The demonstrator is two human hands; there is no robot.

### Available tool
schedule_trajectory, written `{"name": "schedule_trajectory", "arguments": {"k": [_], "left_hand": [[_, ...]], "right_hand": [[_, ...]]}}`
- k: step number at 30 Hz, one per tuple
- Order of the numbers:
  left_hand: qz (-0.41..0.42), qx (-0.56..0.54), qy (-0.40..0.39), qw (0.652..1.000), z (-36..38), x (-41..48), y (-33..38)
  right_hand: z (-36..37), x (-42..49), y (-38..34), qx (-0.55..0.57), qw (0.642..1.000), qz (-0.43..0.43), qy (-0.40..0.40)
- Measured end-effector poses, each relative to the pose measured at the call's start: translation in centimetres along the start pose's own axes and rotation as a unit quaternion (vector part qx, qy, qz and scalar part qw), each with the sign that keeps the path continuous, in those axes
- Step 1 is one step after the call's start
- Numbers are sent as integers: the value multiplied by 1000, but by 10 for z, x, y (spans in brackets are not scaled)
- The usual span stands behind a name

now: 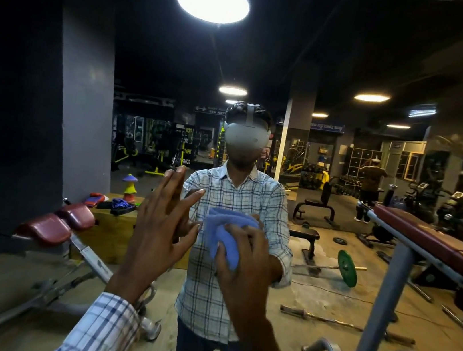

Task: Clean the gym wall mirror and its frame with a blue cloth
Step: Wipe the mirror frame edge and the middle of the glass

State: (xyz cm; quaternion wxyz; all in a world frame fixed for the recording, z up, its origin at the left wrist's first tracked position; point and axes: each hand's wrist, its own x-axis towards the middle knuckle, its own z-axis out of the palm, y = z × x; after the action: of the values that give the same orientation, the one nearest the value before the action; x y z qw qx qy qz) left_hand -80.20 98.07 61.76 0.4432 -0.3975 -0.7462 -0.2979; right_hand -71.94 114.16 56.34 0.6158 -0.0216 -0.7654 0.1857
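The wall mirror [347,57] fills almost the whole view and reflects me and the gym behind me. My left hand [160,231] lies flat against the glass with its fingers straight and spread. Right beside it, my right hand [244,261] holds a bunched blue cloth [225,228] against the mirror at chest height, fingers curled over the cloth. The mirror's frame is not visible around the hands.
A dark pillar [54,104] stands at the left. In the reflection I see a maroon padded bench [61,222] low left, a maroon pad on a grey metal stand [395,278] at the right, a barbell with a green plate [347,267] on the floor, and a person at the far right.
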Motion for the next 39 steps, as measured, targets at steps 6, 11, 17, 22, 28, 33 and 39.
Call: {"name": "schedule_trajectory", "arguments": {"k": [6, 11, 17, 22, 28, 33, 39], "left_hand": [[-18, -2, -2, 1000, -2, 0, 5], [-17, 6, -9, 1000, -5, 3, 7], [-21, -17, 4, 1000, 0, 6, 14], [33, -9, 13, 999, 14, 13, 30], [62, -21, 0, 998, 55, 23, 73], [77, -19, 10, 997, 74, 27, 99], [64, -6, 19, 998, 87, 33, 122]], "right_hand": [[-25, 44, -1, 12, 999, 25, 33], [-43, 103, 5, -37, 993, -108, -16], [-75, 158, 8, -31, 997, -64, 40], [-110, 138, 60, -20, 994, -106, 17], [-103, 68, 85, -52, 982, -138, -114], [-142, 90, 120, -44, 996, -73, 7], [-148, 103, 121, -69, 983, -160, -60]]}}
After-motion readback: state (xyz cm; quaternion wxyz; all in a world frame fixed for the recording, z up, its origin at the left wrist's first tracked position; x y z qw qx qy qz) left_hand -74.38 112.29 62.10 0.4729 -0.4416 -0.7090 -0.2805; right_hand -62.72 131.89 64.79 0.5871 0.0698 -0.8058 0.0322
